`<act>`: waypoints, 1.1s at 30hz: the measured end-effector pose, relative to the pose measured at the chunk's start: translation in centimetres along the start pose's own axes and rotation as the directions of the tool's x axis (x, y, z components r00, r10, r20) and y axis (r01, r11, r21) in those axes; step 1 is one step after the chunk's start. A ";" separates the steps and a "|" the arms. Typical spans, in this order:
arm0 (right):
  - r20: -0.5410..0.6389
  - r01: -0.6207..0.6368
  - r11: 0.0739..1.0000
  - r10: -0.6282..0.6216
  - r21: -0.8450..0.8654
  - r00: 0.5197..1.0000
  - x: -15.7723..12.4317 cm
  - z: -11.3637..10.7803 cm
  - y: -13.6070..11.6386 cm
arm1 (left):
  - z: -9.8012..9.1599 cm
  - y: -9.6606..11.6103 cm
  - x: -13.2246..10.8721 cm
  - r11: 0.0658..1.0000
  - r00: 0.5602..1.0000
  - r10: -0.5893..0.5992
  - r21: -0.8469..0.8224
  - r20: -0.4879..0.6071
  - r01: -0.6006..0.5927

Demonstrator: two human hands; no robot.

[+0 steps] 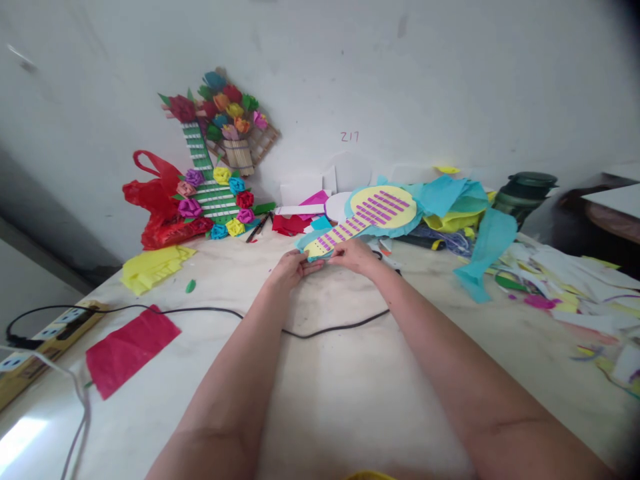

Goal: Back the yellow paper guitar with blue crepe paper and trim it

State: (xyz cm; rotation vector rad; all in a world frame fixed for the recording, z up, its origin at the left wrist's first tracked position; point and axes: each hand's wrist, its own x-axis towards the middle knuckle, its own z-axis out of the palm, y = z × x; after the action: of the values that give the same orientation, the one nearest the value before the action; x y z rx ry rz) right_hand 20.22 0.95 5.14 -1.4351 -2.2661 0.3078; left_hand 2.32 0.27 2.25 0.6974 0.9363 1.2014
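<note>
Both my hands hold a guitar-shaped paper craft [383,207] by its narrow end. It has a yellow face with purple strips and a ruffled light blue crepe paper border [345,207]. My left hand [293,268] pinches the tip from the left, fingers curled beneath it. From the right, my right hand [353,257] grips the blue edge between thumb and fingers. The round end points away to the right, over other craft materials. Part of the border is hidden behind my fingers.
A green guitar craft with paper flowers [215,193] leans on the wall beside a red plastic bag [155,200]. Paper scraps [575,287] and a dark bottle [525,197] lie right. A black cable [320,331] crosses the table from a power strip [50,340]; red crepe paper [131,350] lies left.
</note>
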 end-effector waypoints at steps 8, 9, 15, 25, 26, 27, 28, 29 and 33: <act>-0.022 -0.036 0.999 0.036 -0.038 0.999 0.0 0.1 -0.3 | 0.2 0.0 -0.3 0.999 1.000 0.016 0.033 0.007 -0.017; -0.024 -0.044 0.998 0.043 -0.043 0.999 0.0 0.0 -0.4 | 0.2 0.0 -0.3 0.999 1.000 0.018 0.034 0.005 -0.018; -0.032 -0.097 0.987 0.094 -0.125 0.995 -0.1 0.0 -1.3 | 0.3 -0.1 -0.2 0.999 0.999 0.032 0.018 -0.016 -0.032; -0.046 -0.114 0.980 0.107 -0.164 0.993 -0.4 0.6 -1.9 | 0.3 -0.2 0.0 0.998 0.998 0.052 0.033 -0.040 -0.051; -0.057 -0.108 0.980 0.099 -0.165 0.993 -0.4 0.7 -1.9 | 0.3 -0.2 0.0 0.998 0.997 0.062 0.035 -0.042 -0.060; -0.067 -0.101 0.981 0.091 -0.167 0.994 -0.5 0.7 -2.0 | 0.3 -0.2 -0.1 0.997 0.996 0.071 0.032 -0.045 -0.069; -0.077 -0.097 0.981 0.085 -0.169 0.993 -0.5 0.8 -2.0 | 0.3 -0.3 -0.1 0.997 0.996 0.080 0.024 -0.051 -0.078; -0.082 -0.095 0.981 0.082 -0.172 0.993 -0.6 0.7 -2.1 | 0.4 -0.3 -0.2 0.996 0.995 0.087 0.012 -0.057 -0.086; -0.081 -0.091 0.980 0.077 -0.178 0.994 -0.7 0.3 -2.5 | 0.9 -0.3 -0.6 0.989 0.987 0.136 -0.041 -0.086 -0.140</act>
State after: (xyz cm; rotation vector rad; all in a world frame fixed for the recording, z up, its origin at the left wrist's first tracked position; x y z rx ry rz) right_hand 18.39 -0.78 5.70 -1.6090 -2.2251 0.0734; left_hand 3.17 -0.39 2.50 0.6878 0.9371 1.3800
